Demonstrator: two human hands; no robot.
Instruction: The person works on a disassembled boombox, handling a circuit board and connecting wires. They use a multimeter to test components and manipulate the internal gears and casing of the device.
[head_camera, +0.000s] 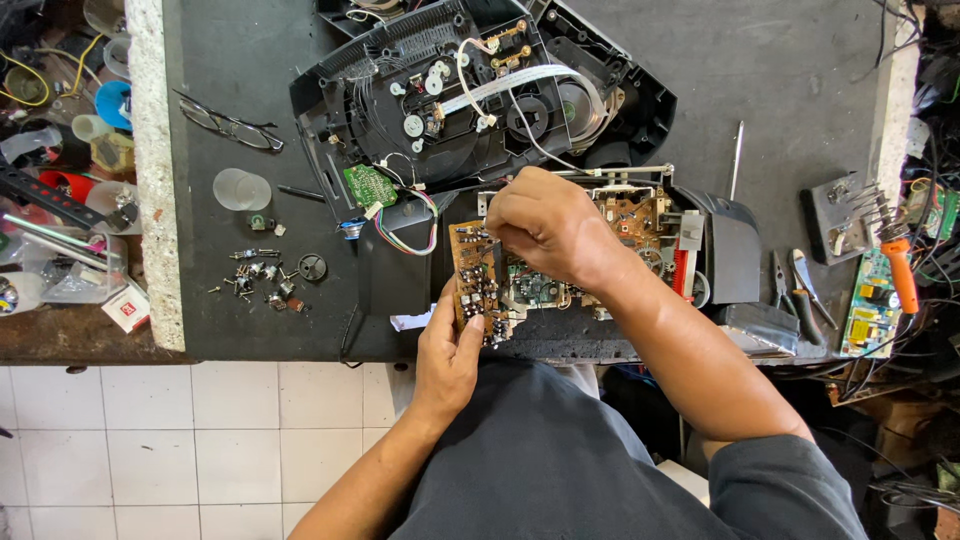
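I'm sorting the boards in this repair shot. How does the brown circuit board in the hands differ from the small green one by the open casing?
The brown circuit board is larger and elongated; the green circuit board is small and squarish. The brown one is gripped at its lower edge by the left hand, with the right hand at its top; the green one lies untouched beside the black casing. Both sit over the dark workbench and carry small components.

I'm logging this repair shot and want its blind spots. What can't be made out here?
Head view only:
- Right hand fingertips: curled under, so whatever they pinch is hidden.
- Brown circuit board: lower edge covered by the left hand.
- Loose screws: too small to tell apart.
- Cluttered shelf: cut off by the left edge.
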